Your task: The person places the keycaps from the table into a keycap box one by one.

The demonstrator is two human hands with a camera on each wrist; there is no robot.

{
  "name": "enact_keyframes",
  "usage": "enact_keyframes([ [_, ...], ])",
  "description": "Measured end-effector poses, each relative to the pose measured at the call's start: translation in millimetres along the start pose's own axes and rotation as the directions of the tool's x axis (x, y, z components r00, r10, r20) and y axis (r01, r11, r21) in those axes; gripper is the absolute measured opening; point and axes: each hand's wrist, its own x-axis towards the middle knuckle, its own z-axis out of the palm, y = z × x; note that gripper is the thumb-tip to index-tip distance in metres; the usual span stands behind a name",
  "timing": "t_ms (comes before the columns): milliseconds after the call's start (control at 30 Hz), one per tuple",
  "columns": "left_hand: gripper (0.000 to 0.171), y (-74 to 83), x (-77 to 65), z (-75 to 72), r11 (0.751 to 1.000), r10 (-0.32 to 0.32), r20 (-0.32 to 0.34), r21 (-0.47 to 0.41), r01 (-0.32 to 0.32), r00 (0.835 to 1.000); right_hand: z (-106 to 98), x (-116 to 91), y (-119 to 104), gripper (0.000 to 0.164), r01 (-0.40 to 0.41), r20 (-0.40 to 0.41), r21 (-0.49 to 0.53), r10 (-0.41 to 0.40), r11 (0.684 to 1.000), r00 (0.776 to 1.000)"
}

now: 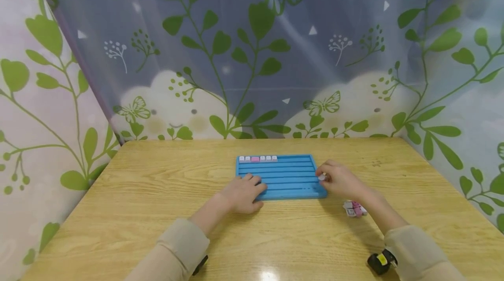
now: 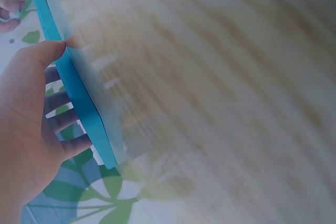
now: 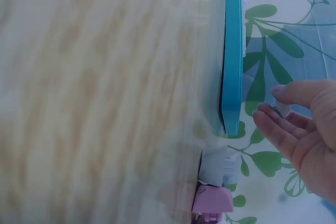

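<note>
Leaf-and-butterfly fabric (image 1: 252,97) hangs behind the wooden desk (image 1: 275,237) on my feed, and the blue tray (image 1: 291,180) lies flat on that desk, its ridges running left to right. I have the left hand (image 1: 243,195) over the tray's near left part, fingers spread, its grip taking the near wall between thumb and fingers; the right hand (image 1: 341,181) pinches a small white keycap (image 1: 322,177) by the tray's right edge. What worries me: that pinch is only at the fingertips, so a slight slip could drop the piece, and a jerk of the left hand could jog the tray and skew the top row. The right forearm (image 1: 382,211) also passes close to the loose pile (image 1: 355,209), so a low sweep might scatter it. Counting, I get one tray, two hands, six keycaps (image 1: 268,158) in the top row, five white and one pink, plus one pinched; the pile mixes white and pink, too jumbled for me to number
</note>
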Motion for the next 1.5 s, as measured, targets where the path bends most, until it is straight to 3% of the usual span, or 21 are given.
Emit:
enact_keyframes([
  [233, 0.051, 1.0, -1.2, -1.1, 1.0, 0.001, 0.001, -0.001, -0.001, 1.0, -0.9, 0.0, -0.6, 0.016, 0.026, 0.004, -0.007, -0.026, 1.0, 1.0],
  [1133, 0.05, 0.5, -1.3, -0.1, 1.0, 0.002, -0.002, 0.005, -0.002, 1.0, -0.3, 3.2, 1.5, 0.017, 0.006, 0.029, -0.036, -0.005, 0.999, 1.0],
  [1500, 0.049, 0.1, -0.8, 0.7, 1.0, 0.004, -0.009, 0.0, -0.004, 1.0, -1.3, 16.4, 1.8, 0.017, 0.002, 0.057, -0.031, 0.0, 1.0, 0.998],
])
